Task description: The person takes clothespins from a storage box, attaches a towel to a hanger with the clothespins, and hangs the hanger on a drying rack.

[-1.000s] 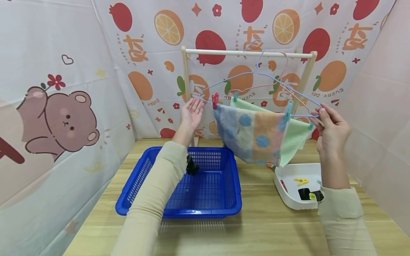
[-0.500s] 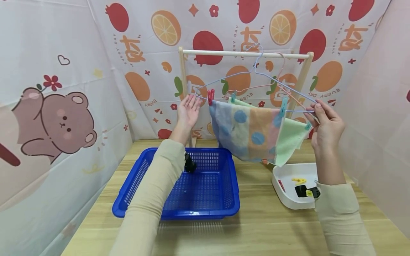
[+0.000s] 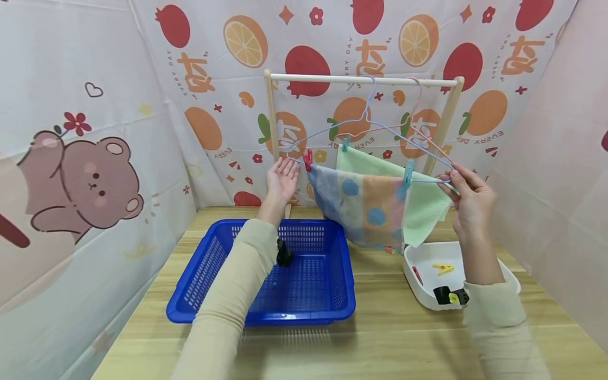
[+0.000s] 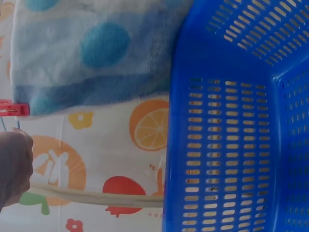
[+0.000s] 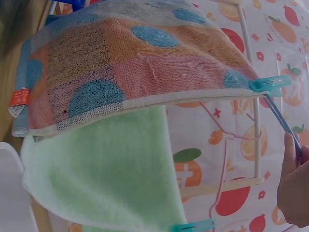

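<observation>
A light blue wire clothes hanger [image 3: 366,112] spans both hands, its hook overlapping the rack's white bar [image 3: 323,78]. My left hand [image 3: 283,179], palm up with straight fingers, touches its left end. My right hand [image 3: 473,203] pinches its right corner; the right wrist view shows the hanger wire [image 5: 281,114] running into the fingers. From its lower wire hangs a patchwork towel [image 3: 353,203] with blue dots, held by a red clothespin [image 3: 308,160] and a teal clothespin [image 3: 408,173]. Behind it, a pale green cloth [image 3: 427,206] hangs from a pink hanger [image 3: 411,117] on the bar.
A blue plastic basket [image 3: 349,295] stands on the wooden table [image 3: 380,338], below my left forearm. At the right, a white tray [image 3: 420,295] holds a yellow clothespin [image 3: 443,268] and a red clothespin [image 3: 417,275]. Printed curtains close off the back and sides.
The blue hanger has come down and to the left, its hook dropping from above the bar to bar level. My right hand has moved left and lower with it; the left hand has dipped slightly.
</observation>
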The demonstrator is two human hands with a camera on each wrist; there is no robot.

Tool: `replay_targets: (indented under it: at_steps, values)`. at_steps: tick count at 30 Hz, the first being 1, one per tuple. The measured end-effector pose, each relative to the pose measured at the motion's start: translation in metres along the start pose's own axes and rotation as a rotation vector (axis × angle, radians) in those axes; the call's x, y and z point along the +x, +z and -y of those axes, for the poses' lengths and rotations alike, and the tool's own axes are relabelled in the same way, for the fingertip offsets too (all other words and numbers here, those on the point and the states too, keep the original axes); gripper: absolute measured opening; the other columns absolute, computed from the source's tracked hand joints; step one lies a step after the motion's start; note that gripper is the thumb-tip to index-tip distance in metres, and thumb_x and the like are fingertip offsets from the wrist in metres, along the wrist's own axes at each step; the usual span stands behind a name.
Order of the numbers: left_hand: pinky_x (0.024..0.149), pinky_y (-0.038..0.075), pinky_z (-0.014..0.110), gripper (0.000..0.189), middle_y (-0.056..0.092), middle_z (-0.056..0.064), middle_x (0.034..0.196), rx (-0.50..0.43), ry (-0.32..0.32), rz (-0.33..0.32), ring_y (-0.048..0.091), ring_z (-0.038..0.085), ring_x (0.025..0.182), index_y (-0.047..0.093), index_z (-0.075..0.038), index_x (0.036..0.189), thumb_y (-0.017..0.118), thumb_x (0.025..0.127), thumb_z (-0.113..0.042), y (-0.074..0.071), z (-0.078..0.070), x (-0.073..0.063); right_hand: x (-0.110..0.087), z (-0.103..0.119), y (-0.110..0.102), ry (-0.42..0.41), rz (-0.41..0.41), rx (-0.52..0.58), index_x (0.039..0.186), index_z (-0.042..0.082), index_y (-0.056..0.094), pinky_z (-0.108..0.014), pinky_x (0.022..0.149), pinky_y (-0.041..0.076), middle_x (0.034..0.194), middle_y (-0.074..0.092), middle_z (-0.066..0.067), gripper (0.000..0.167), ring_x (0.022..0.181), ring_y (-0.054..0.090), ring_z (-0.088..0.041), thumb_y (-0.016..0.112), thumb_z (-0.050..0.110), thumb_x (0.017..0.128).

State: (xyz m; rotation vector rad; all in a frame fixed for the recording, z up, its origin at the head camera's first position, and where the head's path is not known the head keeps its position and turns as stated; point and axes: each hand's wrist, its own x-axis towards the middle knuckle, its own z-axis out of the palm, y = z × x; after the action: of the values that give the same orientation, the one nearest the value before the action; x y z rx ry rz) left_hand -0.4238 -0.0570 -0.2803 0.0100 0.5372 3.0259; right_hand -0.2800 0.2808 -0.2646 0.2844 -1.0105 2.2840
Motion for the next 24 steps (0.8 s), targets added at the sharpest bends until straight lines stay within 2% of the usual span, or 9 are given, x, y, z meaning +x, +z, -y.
replay_targets:
  at_steps: [6,10,17,24]
  values:
    - [0.102,0.029,0.033,0.048,0.022,0.007,0.148,0.015,-0.017,0.006,0.025,0.026,0.132,0.023,-0.003,0.143,0.038,0.099,-0.018,-0.002,0.004,0.001,-0.005,-0.010,-0.010,0.009,0.004,-0.029,0.100,-0.013,0.064,-0.032,0.067,0.051,0.086,0.065,-0.019,0.021,0.072,0.066,-0.024,0.063,-0.011,0.079]
    - [0.101,0.030,0.034,0.048,0.024,0.006,0.148,0.037,-0.012,0.003,0.030,0.029,0.129,0.026,-0.004,0.142,0.040,0.099,-0.020,-0.001,0.006,0.001,-0.006,-0.015,-0.012,0.013,-0.002,-0.066,0.103,-0.014,0.062,-0.032,0.068,0.051,0.088,0.066,-0.020,0.024,0.072,0.066,-0.023,0.064,-0.009,0.080]
    - [0.102,0.029,0.033,0.050,0.026,0.006,0.147,0.041,-0.010,-0.015,0.030,0.027,0.129,0.026,-0.005,0.142,0.043,0.098,-0.020,0.002,0.008,0.001,-0.004,-0.020,-0.012,0.014,-0.054,-0.085,0.100,-0.010,0.065,-0.031,0.068,0.051,0.087,0.066,-0.018,0.020,0.071,0.065,-0.023,0.063,-0.009,0.080]
    - [0.102,0.029,0.034,0.051,0.025,0.004,0.147,0.042,-0.015,-0.013,0.028,0.028,0.130,0.024,-0.006,0.143,0.042,0.098,-0.020,0.001,0.012,0.000,-0.001,-0.021,-0.014,0.000,-0.090,-0.102,0.106,-0.013,0.061,-0.031,0.068,0.051,0.088,0.065,-0.018,0.029,0.074,0.065,-0.023,0.066,-0.005,0.079]
